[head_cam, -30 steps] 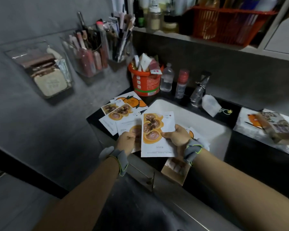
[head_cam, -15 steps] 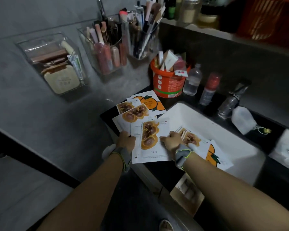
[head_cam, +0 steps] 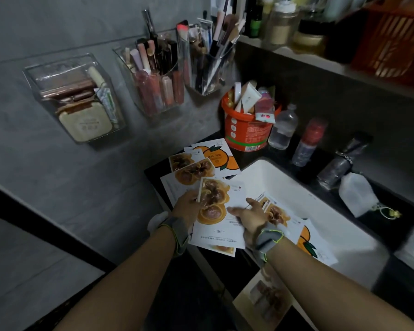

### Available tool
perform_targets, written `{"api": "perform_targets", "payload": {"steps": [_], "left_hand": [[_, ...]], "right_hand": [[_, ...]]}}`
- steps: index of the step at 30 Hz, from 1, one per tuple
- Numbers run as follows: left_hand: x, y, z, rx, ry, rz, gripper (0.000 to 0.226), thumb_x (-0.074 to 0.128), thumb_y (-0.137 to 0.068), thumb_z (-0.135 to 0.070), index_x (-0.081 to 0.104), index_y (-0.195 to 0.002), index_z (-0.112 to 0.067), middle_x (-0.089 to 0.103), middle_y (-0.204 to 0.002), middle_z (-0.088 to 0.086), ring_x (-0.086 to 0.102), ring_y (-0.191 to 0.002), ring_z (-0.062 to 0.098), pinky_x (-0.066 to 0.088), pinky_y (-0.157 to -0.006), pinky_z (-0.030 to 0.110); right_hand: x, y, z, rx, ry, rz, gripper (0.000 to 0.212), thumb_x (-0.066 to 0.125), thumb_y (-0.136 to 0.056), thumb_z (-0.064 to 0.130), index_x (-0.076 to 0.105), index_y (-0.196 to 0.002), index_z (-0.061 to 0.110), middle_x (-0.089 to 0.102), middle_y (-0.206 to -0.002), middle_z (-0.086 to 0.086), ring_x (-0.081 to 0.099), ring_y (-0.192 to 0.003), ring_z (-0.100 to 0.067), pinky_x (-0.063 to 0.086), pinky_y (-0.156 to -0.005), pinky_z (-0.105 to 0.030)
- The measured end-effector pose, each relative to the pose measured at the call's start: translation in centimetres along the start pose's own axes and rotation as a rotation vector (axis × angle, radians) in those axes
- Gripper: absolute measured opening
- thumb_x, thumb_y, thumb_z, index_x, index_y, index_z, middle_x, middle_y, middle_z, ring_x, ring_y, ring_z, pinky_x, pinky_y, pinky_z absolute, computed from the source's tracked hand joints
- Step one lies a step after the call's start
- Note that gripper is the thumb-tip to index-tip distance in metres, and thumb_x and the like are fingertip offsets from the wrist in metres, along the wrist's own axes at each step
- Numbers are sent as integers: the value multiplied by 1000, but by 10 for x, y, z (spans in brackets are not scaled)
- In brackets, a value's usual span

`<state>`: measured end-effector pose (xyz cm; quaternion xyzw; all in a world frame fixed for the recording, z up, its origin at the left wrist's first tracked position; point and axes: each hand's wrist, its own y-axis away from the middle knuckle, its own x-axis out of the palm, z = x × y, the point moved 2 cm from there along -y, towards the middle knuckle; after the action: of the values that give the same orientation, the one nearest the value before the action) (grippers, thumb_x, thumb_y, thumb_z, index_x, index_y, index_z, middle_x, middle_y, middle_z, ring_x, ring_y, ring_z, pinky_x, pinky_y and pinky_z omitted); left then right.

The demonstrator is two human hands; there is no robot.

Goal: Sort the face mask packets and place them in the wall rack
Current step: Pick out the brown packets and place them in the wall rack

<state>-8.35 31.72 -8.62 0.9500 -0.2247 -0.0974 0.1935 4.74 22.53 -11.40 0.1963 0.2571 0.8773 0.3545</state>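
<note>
right hand opened over packet | left hand grips its left edge

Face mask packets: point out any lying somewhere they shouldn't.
Several packets lie across the near corner of the white sink. A blurred packet lies below the counter edge, apparently dropped. The left hand grips another stack.
</note>
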Motion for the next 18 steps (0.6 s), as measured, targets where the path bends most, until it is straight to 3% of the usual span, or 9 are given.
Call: {"api": "perform_targets", "payload": {"steps": [3, 7, 10, 11, 13, 14, 16, 18], "left_hand": [[-4, -6, -2, 8, -63, 36, 39, 60, -81, 11, 57, -120, 8, 54, -129, 30, 51, -119, 44, 41, -104, 52], [-15, -18, -7, 98, -329, 47, 21, 55, -87, -1, 65, -105, 6, 61, -119, 25, 55, -113, 41, 45, -98, 44], [-27, -35, -16, 161, -573, 6, 18, 50, -92, -5, 65, -99, -13, 61, -120, 16, 55, -114, 33, 42, -89, 31], [-32, -45, -18, 194, -661, 0, 20, 50, -92, -5, 58, -88, -24, 62, -115, 11, 55, -111, 31, 41, -88, 29], [-43, -62, -23, 200, -710, 12, 32, 53, -91, -5, 45, -72, -31, 57, -88, -2, 52, -97, 26, 39, -77, 25], [-45, -69, -25, 177, -762, 28, 28, 54, -90, -7, 46, -70, -24, 50, -78, -1, 50, -90, 25, 39, -69, 26], [-50, -78, -29, 213, -957, 16, 22, 55, -88, -12, 47, -68, -11, 46, -70, 6, 52, -78, 29, 40, -60, 35], [-54, -90, -34, 272, -1036, 48, 20, 59, -84, -18, 52, -71, -6, 55, -75, 13, 55, -76, 29, 43, -62, 34]], "right_hand": [[3, 4, 0, 41, -12, 105, 29, 58, -83, -11, 60, -110, -3, 68, -97, -23, 66, -82, -36, 53, -81, -50], [9, 10, -1, 21, -30, 64, 26, 53, -85, -12, 58, -109, -6, 62, -101, -27, 61, -89, -38, 48, -92, -60], [13, 8, 0, -16, -55, -16, 19, 54, -85, -13, 58, -100, -4, 63, -86, -21, 60, -76, -31, 54, -74, -45], [14, 7, 1, -27, -70, -44, 15, 55, -85, -13, 58, -95, -2, 62, -81, -17, 59, -70, -28, 54, -66, -37], [17, 3, 2, -25, -120, -126, 17, 56, -85, -13, 55, -82, 4, 61, -74, -11, 58, -63, -24, 51, -56, -29], [18, 3, 3, -24, -142, -150, 22, 57, -84, -12, 53, -77, 8, 61, -72, -9, 58, -61, -23, 50, -54, -28], [17, -1, 2, -21, -162, -160, 18, 57, -84, -11, 54, -79, 5, 61, -77, -11, 59, -67, -25, 53, -65, -36], [23, -2, 2, -2, -149, -194, 17, 59, -84, -9, 54, -99, -2, 56, -94, -16, 55, -82, -28, 49, -89, -51]]}}
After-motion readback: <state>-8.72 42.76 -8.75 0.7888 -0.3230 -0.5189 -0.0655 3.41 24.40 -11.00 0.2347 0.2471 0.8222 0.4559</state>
